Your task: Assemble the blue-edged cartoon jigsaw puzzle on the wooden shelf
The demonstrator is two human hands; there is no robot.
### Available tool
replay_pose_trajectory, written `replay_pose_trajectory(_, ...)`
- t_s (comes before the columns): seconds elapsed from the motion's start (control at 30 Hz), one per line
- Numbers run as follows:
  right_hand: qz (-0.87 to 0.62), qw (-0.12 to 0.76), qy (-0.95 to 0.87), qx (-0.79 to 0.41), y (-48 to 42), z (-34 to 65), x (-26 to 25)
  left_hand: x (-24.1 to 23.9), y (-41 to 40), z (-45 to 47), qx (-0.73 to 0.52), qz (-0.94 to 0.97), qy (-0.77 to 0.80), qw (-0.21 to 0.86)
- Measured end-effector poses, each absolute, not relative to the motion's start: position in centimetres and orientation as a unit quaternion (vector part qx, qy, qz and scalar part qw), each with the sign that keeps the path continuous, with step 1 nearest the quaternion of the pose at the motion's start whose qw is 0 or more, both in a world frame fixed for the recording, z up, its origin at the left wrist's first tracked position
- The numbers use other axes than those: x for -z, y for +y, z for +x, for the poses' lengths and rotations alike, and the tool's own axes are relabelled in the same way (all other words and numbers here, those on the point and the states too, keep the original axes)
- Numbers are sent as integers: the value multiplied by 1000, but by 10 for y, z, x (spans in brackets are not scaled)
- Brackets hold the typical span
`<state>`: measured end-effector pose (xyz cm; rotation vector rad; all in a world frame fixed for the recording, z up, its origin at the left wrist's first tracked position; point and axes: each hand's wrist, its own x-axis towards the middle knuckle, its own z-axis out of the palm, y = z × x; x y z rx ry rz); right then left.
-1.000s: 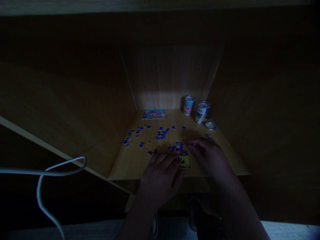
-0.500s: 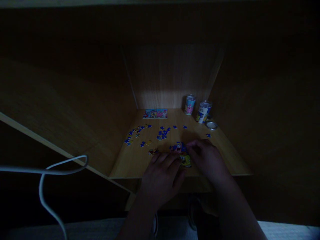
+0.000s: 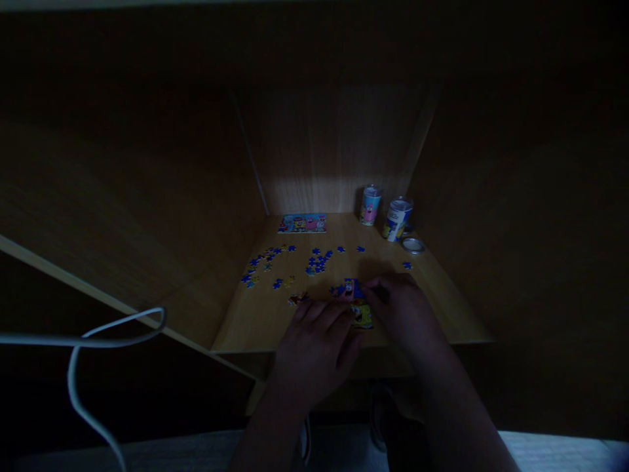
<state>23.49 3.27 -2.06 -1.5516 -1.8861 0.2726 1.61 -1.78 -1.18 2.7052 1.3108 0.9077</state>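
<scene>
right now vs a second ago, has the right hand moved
Yes: judged against the round lid, the right hand has shifted slightly left, toward the joined puzzle pieces.

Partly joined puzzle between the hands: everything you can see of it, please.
The partly joined puzzle lies flat near the front edge of the wooden shelf. Its thin, card-like pieces show a yellow cartoon face nearest the person, with pink and blue above. The upper outline is uneven, so it looks unfinished. The left hand hides part of its left side; the right hand has its fingers at the upper right edge. Too dark to count pieces.
</scene>
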Motion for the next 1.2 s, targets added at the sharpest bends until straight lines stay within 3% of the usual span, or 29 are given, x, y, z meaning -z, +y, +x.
replay_pose_trajectory(0.27,-593,333,-726,-100,32,232,19,12,-18,16,-284,863,417,-1)
replay_pose_trajectory(0.5,-572,418,-701,-80,29,234,15,12,-18,17,-285,864,416,0)
replay_pose_trajectory(0.67,-564,378,-732,-54,29,231,18,12,-17,16,-287,863,416,5)
replay_pose_trajectory(0.87,-583,392,-711,-24,24,227,2,12,-17,15,-292,861,417,8)
replay_pose_trajectory(0.93,-590,347,-729,-11,28,219,-15,12,-18,15,-294,861,415,12)
replay_pose_trajectory(1.03,-548,150,-823,9,49,199,-44,12,-19,13,-296,861,413,20)
replay_pose_trajectory(1.2,-505,83,-859,10,109,162,-65,9,-21,12,-285,864,414,34)
